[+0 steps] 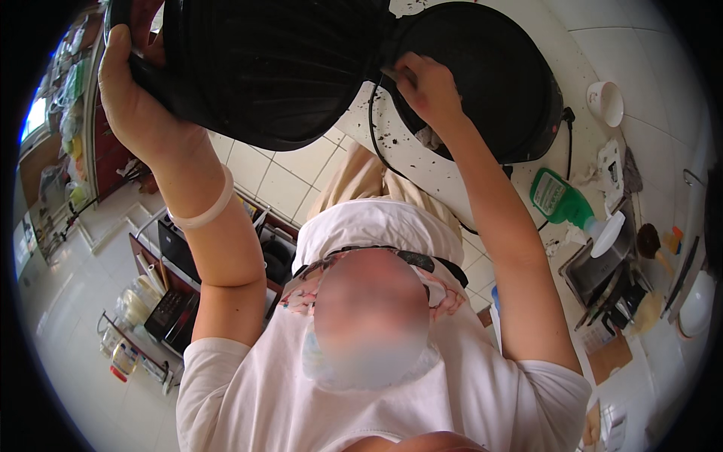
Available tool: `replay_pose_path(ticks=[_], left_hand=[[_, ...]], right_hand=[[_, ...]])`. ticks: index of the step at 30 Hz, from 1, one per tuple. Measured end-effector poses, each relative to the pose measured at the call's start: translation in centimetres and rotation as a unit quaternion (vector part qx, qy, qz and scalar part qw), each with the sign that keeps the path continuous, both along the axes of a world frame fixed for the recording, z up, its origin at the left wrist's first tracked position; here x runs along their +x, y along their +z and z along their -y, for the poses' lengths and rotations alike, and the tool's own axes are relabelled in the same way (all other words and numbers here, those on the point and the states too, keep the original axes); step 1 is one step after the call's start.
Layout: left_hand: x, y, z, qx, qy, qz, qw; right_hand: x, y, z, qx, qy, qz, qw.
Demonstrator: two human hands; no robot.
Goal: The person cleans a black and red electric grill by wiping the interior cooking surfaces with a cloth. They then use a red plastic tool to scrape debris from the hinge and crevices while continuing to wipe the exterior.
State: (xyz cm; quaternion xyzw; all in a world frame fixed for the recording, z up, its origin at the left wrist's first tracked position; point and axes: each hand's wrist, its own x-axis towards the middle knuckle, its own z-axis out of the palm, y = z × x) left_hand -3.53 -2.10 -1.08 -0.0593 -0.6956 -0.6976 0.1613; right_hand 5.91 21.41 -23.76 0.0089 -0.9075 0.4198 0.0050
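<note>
A black electric griddle lies folded open at the top of the view. Its ribbed upper plate is raised at the left, and its round lower pan rests on the white counter. My left hand grips the upper plate by its outer rim and handle. Over the hinge side of the lower pan, my right hand is closed around a small, thin, greyish-brown object, too blurred to name. A crumpled greyish cloth shows at the pan's near rim, beside my right wrist.
Dark flakes are scattered over the counter. A black power cord hangs past the counter edge. To the right are a green spray bottle with a white trigger, a white bowl and a metal sink. Tiled floor lies below.
</note>
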Motion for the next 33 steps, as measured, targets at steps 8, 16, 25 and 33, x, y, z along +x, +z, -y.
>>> replay_pose_path(ticks=[8, 16, 25, 33], left_hand=[[0.3, 0.0, -0.2, 0.056, 0.003, 0.028, 0.998], [0.1, 0.1, -0.8, 0.094, -0.012, 0.033, 0.995], [0.1, 0.1, -0.3, 0.126, -0.02, 0.04, 0.991], [0.2, -0.4, 0.3, 0.128, -0.038, 0.037, 0.99]], right_hand=[[0.4, -0.6, 4.1, 0.173, 0.005, 0.02, 0.985], [0.2, -1.5, 3.1, 0.088, -0.085, -0.03, 0.992], [2.1, 0.9, -1.1, 0.032, 0.136, 0.074, 0.987], [-8.5, -2.5, -2.9, 0.099, 0.009, -0.136, 0.986]])
